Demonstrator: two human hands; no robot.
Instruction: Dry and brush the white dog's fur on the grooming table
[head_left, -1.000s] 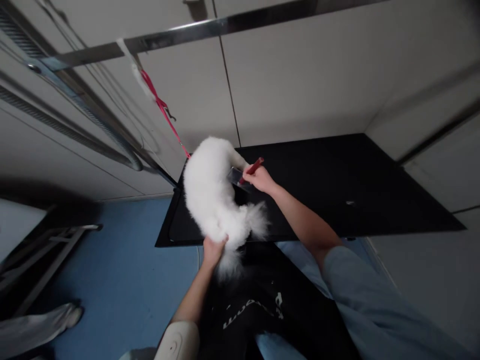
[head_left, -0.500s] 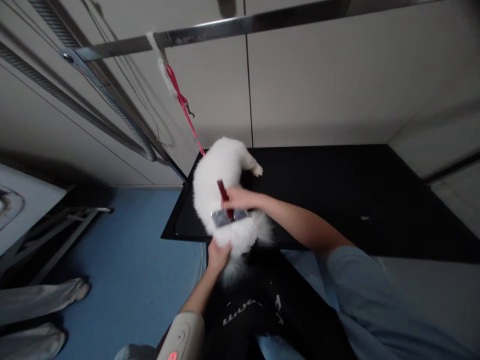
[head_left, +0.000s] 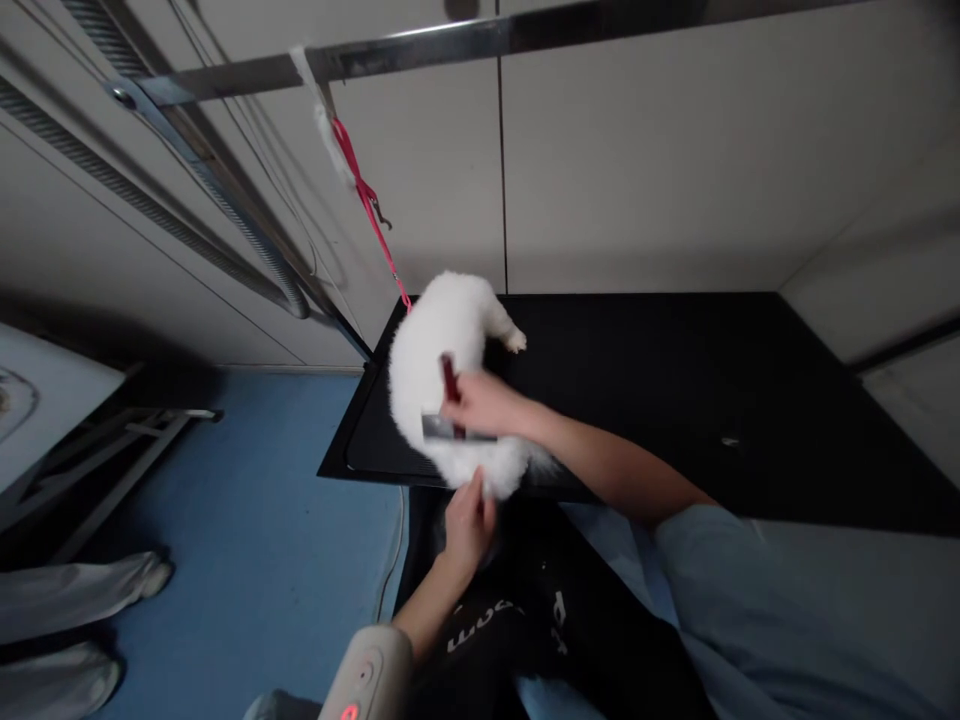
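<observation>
Fluffy white animal [head_left: 439,325] is on a black table [head_left: 637,380], near its left end, in the head camera's view. Its body is bent in a curve, and one paw [head_left: 515,341] pokes out to the right on the table top. The right hand [head_left: 486,402] has its fingers wrapped around the dark red handle of a brush [head_left: 449,378]. The wide grey end of the brush is over the white fur, a bit blurry. The left hand [head_left: 468,525] is at the near edge of the table, with its fingertips close together and touching the fur. I cannot tell if those fingers are pinching any of it. A white gadget [head_left: 373,665] with a red light is by the left forearm. A pink leash [head_left: 360,185] comes down from a shiny metal bar [head_left: 420,48] to the far side of the animal. The person wears a black apron [head_left: 600,620] with pale letters. Another person's legs [head_left: 75,595] show over the blue floor [head_left: 277,480] at the left.
</observation>
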